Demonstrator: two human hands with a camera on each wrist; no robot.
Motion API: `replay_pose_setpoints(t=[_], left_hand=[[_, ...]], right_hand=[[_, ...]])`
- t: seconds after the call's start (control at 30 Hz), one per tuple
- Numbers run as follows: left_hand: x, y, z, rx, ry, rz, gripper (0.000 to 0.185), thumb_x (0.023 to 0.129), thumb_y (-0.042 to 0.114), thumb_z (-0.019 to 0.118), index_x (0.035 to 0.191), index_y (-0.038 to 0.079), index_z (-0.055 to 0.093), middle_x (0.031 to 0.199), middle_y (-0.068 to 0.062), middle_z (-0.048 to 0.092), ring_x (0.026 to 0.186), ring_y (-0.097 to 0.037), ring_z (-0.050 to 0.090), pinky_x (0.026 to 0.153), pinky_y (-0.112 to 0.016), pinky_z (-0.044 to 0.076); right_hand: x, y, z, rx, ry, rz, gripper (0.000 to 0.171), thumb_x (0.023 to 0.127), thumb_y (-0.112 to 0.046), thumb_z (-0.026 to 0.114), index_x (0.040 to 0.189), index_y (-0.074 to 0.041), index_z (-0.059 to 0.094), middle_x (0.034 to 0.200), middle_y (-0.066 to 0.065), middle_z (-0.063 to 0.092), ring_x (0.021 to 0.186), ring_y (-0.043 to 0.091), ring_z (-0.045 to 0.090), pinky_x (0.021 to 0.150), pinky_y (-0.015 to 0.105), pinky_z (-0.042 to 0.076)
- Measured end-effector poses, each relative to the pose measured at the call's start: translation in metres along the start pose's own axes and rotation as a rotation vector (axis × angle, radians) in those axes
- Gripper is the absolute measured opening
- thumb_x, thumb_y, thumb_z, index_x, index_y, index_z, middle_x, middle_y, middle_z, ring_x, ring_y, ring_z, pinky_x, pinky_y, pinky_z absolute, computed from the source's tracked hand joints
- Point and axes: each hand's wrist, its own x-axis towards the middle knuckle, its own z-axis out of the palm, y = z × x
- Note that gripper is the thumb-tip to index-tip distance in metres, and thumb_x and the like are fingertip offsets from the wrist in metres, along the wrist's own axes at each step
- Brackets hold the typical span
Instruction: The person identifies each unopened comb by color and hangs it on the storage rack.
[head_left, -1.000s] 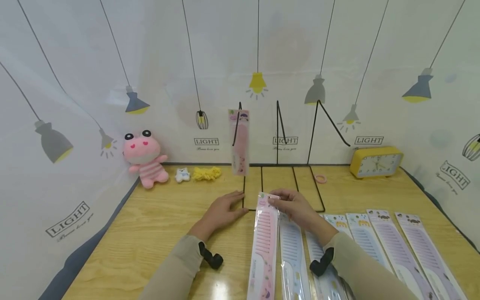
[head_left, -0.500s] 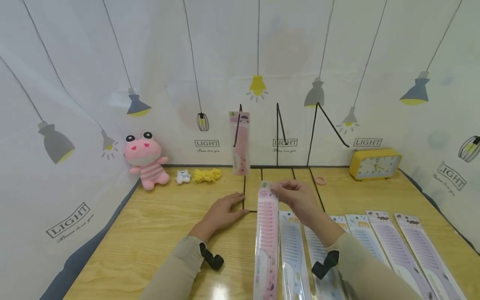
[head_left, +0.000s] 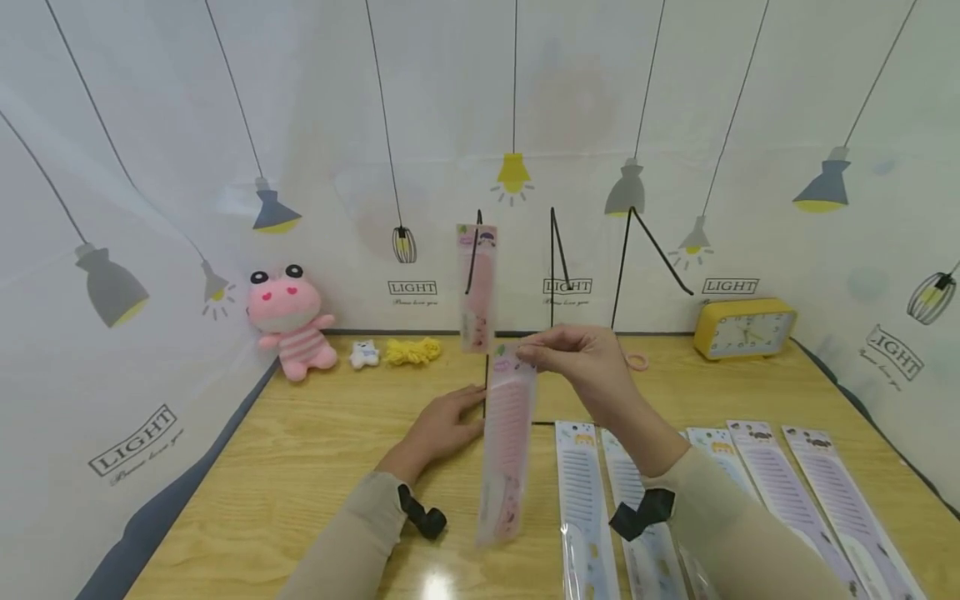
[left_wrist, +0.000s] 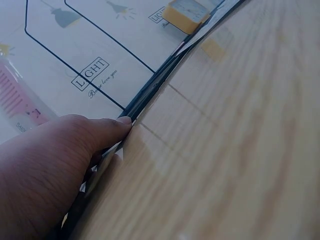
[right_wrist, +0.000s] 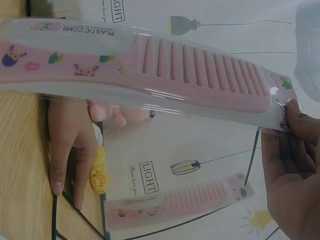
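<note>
So compared to a second ago, the right hand (head_left: 581,362) has lifted the pink comb pack (head_left: 507,442) clear off the wooden table (head_left: 300,467). It used to lie flat next to the blue ones, and now it dangles in the air just in front of the black wire rack (head_left: 555,275), below the other pink comb (head_left: 477,287) already hanging there.

Right hand pinches the pack by its top edge, thumb and fingertips closed on the card. Left hand (head_left: 442,425) hasn't budged: flat on the table, fingers straight, touching the rack's base wire.

Table is light wood, with a row of packaged combs (head_left: 757,492) on the right side. Backdrop is a white cloth (head_left: 150,167) printed with lamps. Along the back: yellow clock (head_left: 742,327), pink plush frog (head_left: 291,317), yellow yarn bundle (head_left: 412,350), tiny white toy (head_left: 364,353).
</note>
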Motion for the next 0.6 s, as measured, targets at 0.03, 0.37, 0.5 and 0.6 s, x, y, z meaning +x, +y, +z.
replay_pose_setpoints(t=[0.03,0.37,0.5,0.6], left_hand=[[0.0,-0.001,0.0,-0.003,0.002,0.003,0.057,0.099,0.043,0.059,0.15,0.02,0.051,0.157,0.002,0.043,0.145,-0.019,0.037,0.118,-0.044,0.031],[-0.001,-0.002,-0.002,-0.028,0.052,0.057,0.059,0.097,0.054,0.059,0.149,0.029,0.051,0.154,0.007,0.046,0.141,-0.017,0.042,0.117,-0.04,0.034],[-0.001,-0.001,-0.003,-0.062,0.075,0.077,0.056,0.094,0.05,0.064,0.145,0.028,0.057,0.149,0.006,0.052,0.137,-0.019,0.048,0.114,-0.042,0.038],[0.0,-0.002,-0.002,-0.049,0.066,0.085,0.055,0.095,0.046,0.064,0.146,0.026,0.057,0.15,0.005,0.051,0.138,-0.02,0.047,0.115,-0.041,0.037]], right_hand=[[0.002,-0.003,0.002,-0.032,-0.002,-0.007,0.008,0.089,-0.008,0.077,0.094,-0.002,0.079,0.094,0.007,0.077,0.085,0.022,0.07,0.079,0.038,0.06],[0.02,-0.023,0.016,-0.269,0.007,-0.129,0.018,0.092,-0.026,0.076,0.101,-0.011,0.077,0.098,0.005,0.076,0.092,0.022,0.071,0.084,0.037,0.059],[0.028,-0.022,0.021,-0.166,0.025,-0.165,0.014,0.094,-0.019,0.074,0.101,-0.006,0.075,0.093,0.007,0.074,0.087,0.021,0.069,0.08,0.033,0.06],[0.034,-0.018,0.025,-0.119,0.065,-0.166,0.013,0.093,-0.018,0.075,0.098,-0.006,0.073,0.091,0.005,0.072,0.084,0.017,0.066,0.076,0.03,0.059]])
